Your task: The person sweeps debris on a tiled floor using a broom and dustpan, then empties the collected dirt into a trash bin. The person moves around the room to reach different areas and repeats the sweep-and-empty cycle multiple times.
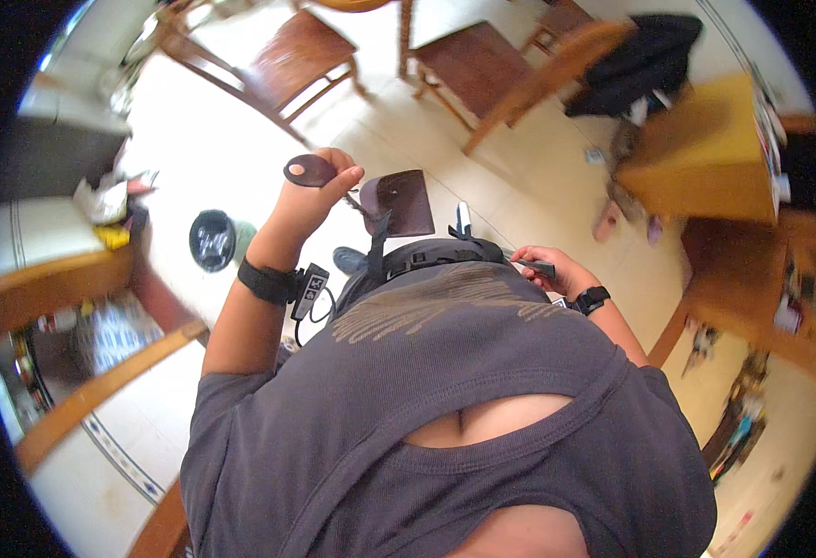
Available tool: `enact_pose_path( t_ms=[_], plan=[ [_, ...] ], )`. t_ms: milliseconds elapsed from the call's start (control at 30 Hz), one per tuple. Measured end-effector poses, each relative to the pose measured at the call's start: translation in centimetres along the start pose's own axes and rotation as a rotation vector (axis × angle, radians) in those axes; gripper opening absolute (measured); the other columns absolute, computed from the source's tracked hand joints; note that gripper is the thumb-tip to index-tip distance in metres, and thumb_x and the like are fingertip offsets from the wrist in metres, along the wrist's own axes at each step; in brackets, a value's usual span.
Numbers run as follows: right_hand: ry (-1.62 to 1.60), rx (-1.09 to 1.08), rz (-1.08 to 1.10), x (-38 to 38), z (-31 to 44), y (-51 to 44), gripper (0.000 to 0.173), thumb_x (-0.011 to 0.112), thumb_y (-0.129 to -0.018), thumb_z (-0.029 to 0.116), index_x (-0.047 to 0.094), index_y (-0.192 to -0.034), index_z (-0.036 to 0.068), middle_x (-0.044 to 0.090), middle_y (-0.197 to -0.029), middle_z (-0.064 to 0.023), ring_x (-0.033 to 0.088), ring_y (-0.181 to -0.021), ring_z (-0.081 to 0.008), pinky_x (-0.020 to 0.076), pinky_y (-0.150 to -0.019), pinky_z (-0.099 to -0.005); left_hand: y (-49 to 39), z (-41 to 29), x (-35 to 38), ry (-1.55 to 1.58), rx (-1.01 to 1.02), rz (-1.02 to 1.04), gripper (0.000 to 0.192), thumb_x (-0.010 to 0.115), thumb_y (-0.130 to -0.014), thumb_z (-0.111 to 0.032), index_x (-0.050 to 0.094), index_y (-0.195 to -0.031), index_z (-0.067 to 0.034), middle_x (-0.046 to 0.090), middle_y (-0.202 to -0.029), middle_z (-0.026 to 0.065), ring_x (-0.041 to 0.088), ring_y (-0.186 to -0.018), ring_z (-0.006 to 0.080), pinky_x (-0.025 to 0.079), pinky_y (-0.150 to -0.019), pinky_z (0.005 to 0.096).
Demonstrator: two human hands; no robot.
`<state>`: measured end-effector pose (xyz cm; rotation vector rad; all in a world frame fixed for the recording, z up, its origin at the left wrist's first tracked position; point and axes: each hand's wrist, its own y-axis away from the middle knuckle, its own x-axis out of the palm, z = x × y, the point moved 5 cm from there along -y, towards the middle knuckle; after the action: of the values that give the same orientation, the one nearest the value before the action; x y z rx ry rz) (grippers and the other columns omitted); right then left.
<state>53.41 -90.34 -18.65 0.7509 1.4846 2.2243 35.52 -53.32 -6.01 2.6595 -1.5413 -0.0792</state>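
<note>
My left hand (324, 185) is raised at centre left, its fingers closed around a dark brown handle (304, 171) with a flat oval end and a round hole. Just right of it, lower down, is a dark brown scoop-like pan (402, 202), perhaps a dustpan; whether it joins the handle is unclear. Beside my waist at the right, my right hand (554, 268) holds a thin grey rod-like handle (537, 267), whose far end is hidden. Black straps (436, 258) circle my waist, and both wrists wear black bands.
Wooden chairs (474, 66) stand ahead on the tiled floor. A black glossy bowl-like object (212, 240) lies at the left near a wooden bench (59, 279). At the right are a yellow-brown cabinet (701, 153), pink slippers (606, 222) and a wooden desk (735, 272).
</note>
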Motion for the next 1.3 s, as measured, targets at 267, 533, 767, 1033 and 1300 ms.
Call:
enact_pose_path(
  t_ms=[267, 533, 767, 1033, 1300],
  plan=[
    [-0.168, -0.097, -0.137, -13.2, -8.2, 10.1, 0.016, 0.048, -0.088, 0.021, 0.058, -0.099, 0.017, 0.043, -0.062, 0.0071, 0.037, -0.049, -0.0056, 0.0316, -0.045, -0.0224, -8.7, 1.2, 26.2, -0.23, -0.062, 0.469, 0.018, 0.069, -0.084, -0.019, 0.061, -0.08, -0.003, 0.059, -0.073, 0.0, 0.053, -0.07, 0.0095, 0.043, -0.063, 0.0247],
    [-0.021, -0.247, -0.25, -22.2, -6.4, 12.5, 0.033, 0.055, -0.086, 0.016, 0.044, -0.118, 0.012, 0.046, -0.066, 0.002, 0.041, -0.049, -0.0077, 0.0329, -0.043, -0.0241, -15.7, 1.1, 48.0, -0.644, 0.05, 0.959, 0.024, 0.063, -0.09, -0.027, 0.061, -0.081, -0.004, 0.06, -0.072, -0.0004, 0.054, -0.072, 0.0107, 0.044, -0.068, 0.026],
    [-0.217, 0.013, -0.494, -33.1, -7.7, 9.1, 0.016, 0.054, -0.088, 0.019, 0.046, -0.08, 0.009, 0.043, -0.06, 0.0002, 0.039, -0.044, -0.0106, 0.0315, -0.038, -0.0263, -26.9, 7.2, 54.9, -0.426, -0.065, 0.817, 0.026, 0.061, -0.09, -0.029, 0.061, -0.083, -0.004, 0.063, -0.078, 0.0019, 0.055, -0.074, 0.0121, 0.045, -0.07, 0.0281],
    [-0.292, -0.041, -0.579, -45.0, -1.1, 7.0, 0.02, 0.053, -0.088, 0.026, 0.046, -0.081, 0.01, 0.042, -0.061, 0.0018, 0.038, -0.043, -0.0091, 0.0304, -0.036, -0.0252, -39.7, 11.0, 61.4, -0.378, -0.143, 0.907, 0.025, 0.061, -0.09, -0.03, 0.058, -0.084, -0.006, 0.061, -0.078, 0.0012, 0.055, -0.077, 0.0101, 0.045, -0.069, 0.0266],
    [-0.35, -0.079, -0.633, -61.3, 5.1, 2.8, 0.011, 0.052, -0.086, 0.023, 0.047, -0.089, 0.013, 0.043, -0.061, 0.0032, 0.037, -0.042, -0.01, 0.0285, -0.035, -0.0271, -48.7, 16.0, 68.6, -0.453, -0.077, 0.755, 0.025, 0.063, -0.088, -0.032, 0.058, -0.084, -0.008, 0.056, -0.073, 0.0004, 0.051, -0.072, 0.0096, 0.044, -0.065, 0.0268]
  ],
)
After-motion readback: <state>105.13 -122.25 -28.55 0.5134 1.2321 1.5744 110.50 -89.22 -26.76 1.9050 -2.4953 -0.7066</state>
